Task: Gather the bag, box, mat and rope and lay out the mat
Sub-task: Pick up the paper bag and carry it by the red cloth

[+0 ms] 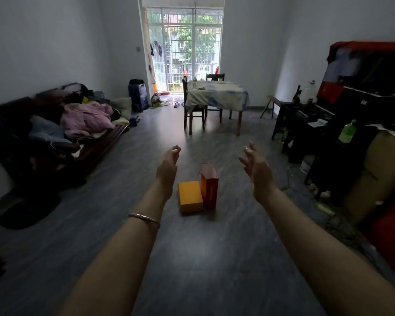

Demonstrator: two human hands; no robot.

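Observation:
A yellow-orange box [190,196] lies flat on the dark floor in the middle of the room. An orange-red paper bag [209,186] stands upright right beside it, touching its right side. My left hand [168,166] is stretched forward above and left of the box, fingers loosely apart, holding nothing. My right hand [255,166] is held out to the right of the bag, fingers spread, empty. Neither hand touches the box or bag. I see no mat or rope that I can make out.
A low sofa [55,133] piled with clothes and a pink blanket runs along the left wall. A dining table [217,93] with chairs stands ahead before the balcony door. Dark shelves, bottles and a cardboard box [379,165] crowd the right side. A dark bundle [30,210] lies on the floor at left.

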